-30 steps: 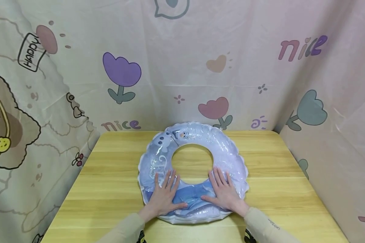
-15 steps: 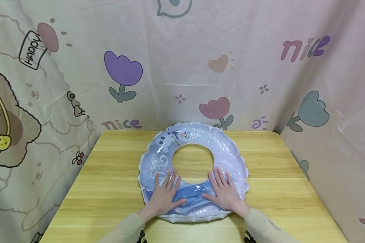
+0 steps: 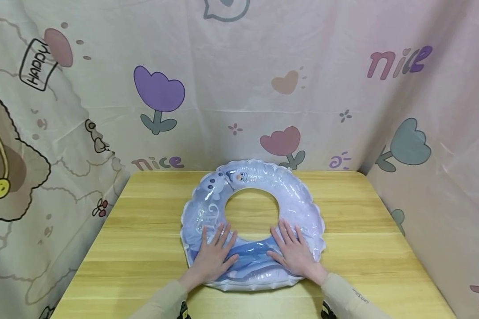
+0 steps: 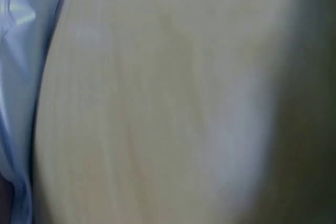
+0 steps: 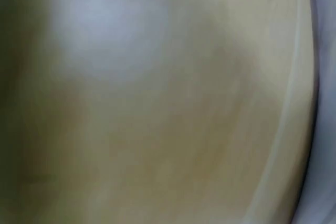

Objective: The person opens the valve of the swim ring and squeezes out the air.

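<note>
An inflated swim ring (image 3: pixel 299 190), pale blue and lilac with a snowman print and a scalloped edge, lies flat on the wooden table. My left hand (image 3: pixel 213 257) rests on its near left part, fingers spread and straight. On the near right part my right hand (image 3: pixel 295 252) presses the same way, thumb pointing inward. Creased blue film shows between the two thumbs. In the left wrist view only a strip of the swim ring (image 4: pixel 21 66) appears at the left edge; in the right wrist view a strip of the swim ring (image 5: pixel 325 129) runs down the right edge.
The light wooden table (image 3: pixel 143 248) extends on both sides of the ring. A printed curtain (image 3: pixel 223 66) with tulips and words hangs behind the table and along both sides. The ring's far edge reaches the table's back edge.
Both thumbs have shifted slightly on the ring, the left one drawn back toward its fingers. The blue film between the hands has creased differently. Otherwise the hands and ring stay in place.
</note>
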Demonstrator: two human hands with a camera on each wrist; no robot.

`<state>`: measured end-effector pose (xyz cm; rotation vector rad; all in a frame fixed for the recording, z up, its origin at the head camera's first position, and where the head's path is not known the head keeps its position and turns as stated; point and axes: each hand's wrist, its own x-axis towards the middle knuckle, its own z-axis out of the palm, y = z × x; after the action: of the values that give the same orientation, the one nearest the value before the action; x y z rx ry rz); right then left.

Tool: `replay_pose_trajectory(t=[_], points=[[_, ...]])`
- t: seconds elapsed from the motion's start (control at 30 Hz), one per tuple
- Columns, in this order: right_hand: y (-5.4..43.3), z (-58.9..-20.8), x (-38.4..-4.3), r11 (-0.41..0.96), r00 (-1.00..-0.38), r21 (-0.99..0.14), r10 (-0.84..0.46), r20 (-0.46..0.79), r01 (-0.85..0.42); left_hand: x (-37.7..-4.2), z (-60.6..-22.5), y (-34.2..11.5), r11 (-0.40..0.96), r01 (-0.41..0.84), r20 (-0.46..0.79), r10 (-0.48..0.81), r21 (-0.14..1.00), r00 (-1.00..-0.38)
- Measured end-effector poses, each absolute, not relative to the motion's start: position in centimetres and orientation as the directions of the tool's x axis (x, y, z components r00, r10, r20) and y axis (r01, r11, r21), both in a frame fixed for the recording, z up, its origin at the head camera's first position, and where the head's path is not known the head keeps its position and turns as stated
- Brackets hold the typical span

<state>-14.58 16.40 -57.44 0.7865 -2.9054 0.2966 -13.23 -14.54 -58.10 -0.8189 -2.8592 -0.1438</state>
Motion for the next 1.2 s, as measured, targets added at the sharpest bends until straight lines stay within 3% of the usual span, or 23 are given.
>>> replay_pose_trajectory(t=[0.17, 0.37, 0.57, 0.7, 0.87, 0.97, 1.2], points=[[17.1, -56.7, -14.6, 0.832, -0.860, -0.220, -0.494, 0.125, -0.510, -13.4, -58.5, -15.5, 0.812, 0.557, 0.198, 0.525, 0.174, -0.828], [17.6, -56.8, -14.9, 0.790, -0.825, -0.239, -0.530, 0.195, -0.564, -13.7, -58.4, -16.2, 0.769, 0.586, 0.214, 0.546, 0.257, -0.810], [18.2, -57.4, -15.2, 0.760, -0.779, -0.194, -0.565, 0.271, -0.620, -14.1, -58.4, -17.0, 0.712, 0.665, 0.301, 0.598, 0.225, -0.743], [18.8, -57.5, -15.4, 0.754, -0.777, -0.203, -0.579, 0.247, -0.625, -14.4, -58.7, -17.7, 0.693, 0.689, 0.328, 0.614, 0.212, -0.718], [19.8, -57.5, -15.8, 0.754, -0.779, -0.205, -0.583, 0.231, -0.624, -14.8, -58.5, -18.5, 0.713, 0.692, 0.360, 0.620, 0.113, -0.698], [20.4, -57.5, -16.0, 0.752, -0.775, -0.194, -0.591, 0.222, -0.629, -14.9, -58.3, -18.9, 0.724, 0.683, 0.342, 0.619, 0.101, -0.707], [21.6, -57.8, -16.2, 0.782, -0.794, -0.164, -0.565, 0.225, -0.602, -15.0, -57.8, -20.9, 0.813, 0.570, 0.220, 0.537, 0.122, -0.814]])
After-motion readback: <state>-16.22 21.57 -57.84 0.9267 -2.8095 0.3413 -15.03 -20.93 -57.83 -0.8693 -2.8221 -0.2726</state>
